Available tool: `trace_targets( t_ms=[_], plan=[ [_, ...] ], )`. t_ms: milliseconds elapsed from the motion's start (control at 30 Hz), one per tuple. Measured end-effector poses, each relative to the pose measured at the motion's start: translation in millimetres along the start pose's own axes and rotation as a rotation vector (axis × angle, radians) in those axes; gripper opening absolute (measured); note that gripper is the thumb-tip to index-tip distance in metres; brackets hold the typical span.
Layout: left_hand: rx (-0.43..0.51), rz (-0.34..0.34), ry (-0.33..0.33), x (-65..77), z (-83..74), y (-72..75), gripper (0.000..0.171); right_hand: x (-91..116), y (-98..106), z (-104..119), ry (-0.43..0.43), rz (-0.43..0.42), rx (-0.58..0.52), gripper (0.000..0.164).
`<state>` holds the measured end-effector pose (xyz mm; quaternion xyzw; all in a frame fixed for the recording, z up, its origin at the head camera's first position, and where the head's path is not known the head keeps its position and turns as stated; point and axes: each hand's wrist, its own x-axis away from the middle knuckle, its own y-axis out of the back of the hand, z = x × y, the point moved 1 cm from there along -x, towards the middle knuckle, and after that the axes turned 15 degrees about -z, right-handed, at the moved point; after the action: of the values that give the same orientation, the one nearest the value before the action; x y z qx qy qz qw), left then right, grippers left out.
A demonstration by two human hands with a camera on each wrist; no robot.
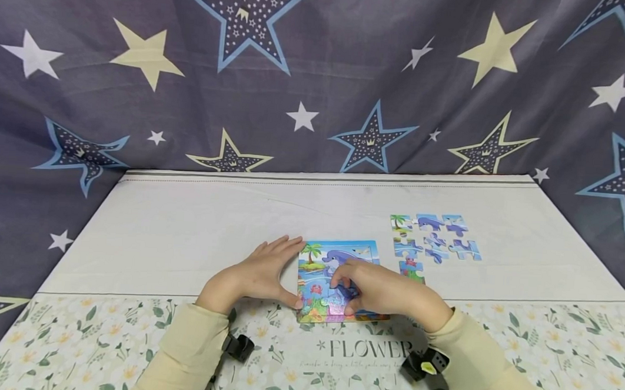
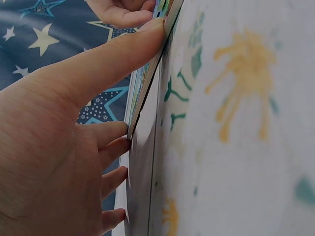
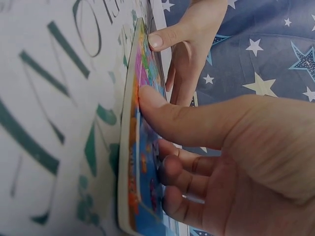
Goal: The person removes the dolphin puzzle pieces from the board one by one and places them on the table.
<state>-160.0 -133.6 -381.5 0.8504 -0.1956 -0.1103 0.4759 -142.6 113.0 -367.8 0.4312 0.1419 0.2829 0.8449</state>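
A jigsaw puzzle board (image 1: 319, 272) with a dolphin, a palm tree and a crab lies on the table. Along its left side my left hand (image 1: 257, 277) is spread. In the left wrist view the thumb (image 2: 118, 61) touches the near corner and straight fingers reach along the edge. My right hand (image 1: 379, 287) is over the lower middle of the board. Its thumb (image 3: 172, 115) and curled fingers pinch at a puzzle piece (image 1: 337, 302) with pink on it, lying in the board; the hand partly hides this piece.
Several loose puzzle pieces (image 1: 431, 239) lie in rows right of the board, the lowest one (image 1: 412, 269) close to the right wrist. A flower-printed cloth (image 1: 304, 359) covers the table's near part, and a star-patterned curtain (image 1: 275, 99) hangs behind.
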Motion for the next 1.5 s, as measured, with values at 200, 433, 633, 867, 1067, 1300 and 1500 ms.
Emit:
trace_targets(
  t_ms=[200,433,633,867,1067,1300,1500],
  plan=[
    [0.001,-0.002,0.001,0.2,0.4,-0.7,0.117,1,0,1,0.011,0.000,-0.003,0.033],
    [0.005,-0.004,0.000,0.4,0.1,-0.6,0.117,1,-1,1,0.013,-0.010,0.011,0.034],
    [0.005,-0.003,-0.004,0.3,0.3,-0.6,0.117,2,-1,2,0.016,-0.008,0.015,0.033],
    [0.003,0.001,-0.003,0.7,-0.2,0.1,0.116,2,1,3,0.018,-0.006,0.001,0.032],
    [0.000,0.004,0.000,0.8,-0.6,0.2,0.116,3,4,2,0.051,-0.037,-0.020,0.022],
    [0.006,0.002,0.006,0.6,-0.1,-0.5,0.117,3,8,1,0.084,-0.048,-0.056,0.013],
    [0.007,0.002,0.009,0.5,0.7,-0.8,0.117,3,11,3,0.058,-0.013,-0.132,0.010]
  ],
)
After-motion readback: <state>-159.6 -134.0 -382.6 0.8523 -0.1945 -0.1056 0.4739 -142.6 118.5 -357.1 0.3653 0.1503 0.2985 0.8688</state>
